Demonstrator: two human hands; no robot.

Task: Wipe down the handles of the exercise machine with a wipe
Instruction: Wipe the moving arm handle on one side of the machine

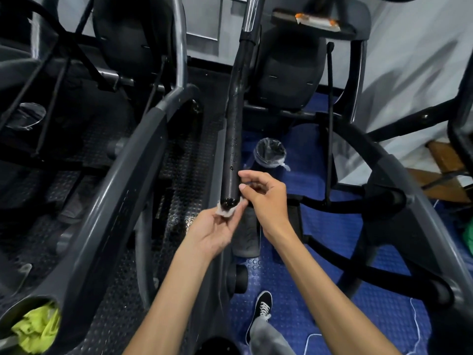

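Note:
A long black handle [234, 139] of the exercise machine runs from the top centre down to a rounded end at mid-frame, and wet droplets show on it. A small white wipe [225, 212] is bunched under that end. My left hand [215, 231] pinches the wipe from below, palm up. Just right of the handle's end, my right hand [263, 201] has curled fingers and seems to pinch the wipe's right edge, with its thumb beside the handle.
A curved grey rail [122, 196] crosses on the left, a black frame loop [378, 201] on the right. A bin with a plastic liner [270, 152] stands on the blue studded floor. Yellow-green cloth [35, 331] fills a holder at lower left. My shoe [263, 303] is below.

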